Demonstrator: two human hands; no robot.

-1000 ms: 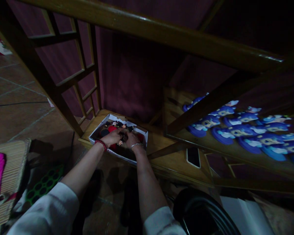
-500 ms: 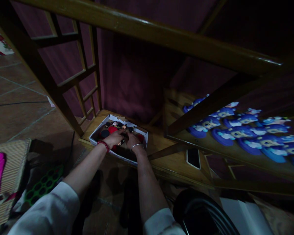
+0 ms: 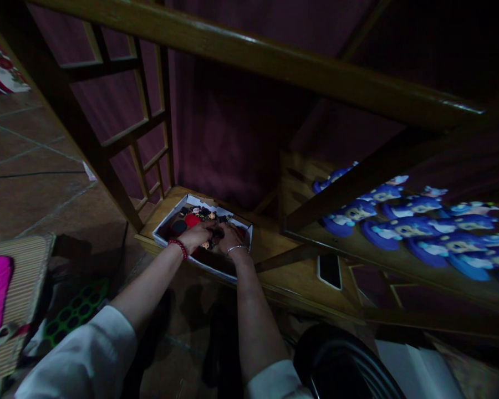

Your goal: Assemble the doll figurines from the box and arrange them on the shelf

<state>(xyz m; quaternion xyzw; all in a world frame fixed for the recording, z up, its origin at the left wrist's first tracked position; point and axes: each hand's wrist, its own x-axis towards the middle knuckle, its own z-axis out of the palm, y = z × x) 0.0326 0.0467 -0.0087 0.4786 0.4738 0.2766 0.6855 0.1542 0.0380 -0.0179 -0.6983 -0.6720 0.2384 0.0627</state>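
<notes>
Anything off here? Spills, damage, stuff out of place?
No spill or damage that I can make out, though it's dim. The small figures lie jumbled in the white box, unlike the blue figures, set out in rows. Possibly out of place: a phone lying on the wooden bench, right of the box.

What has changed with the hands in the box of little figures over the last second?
Very little. The right hand has shifted slightly to the right inside the white box. The left hand has hardly moved. It's too dark to tell whether anything was picked up or let go. The box, the phone and the blue figurines stayed put.
</notes>
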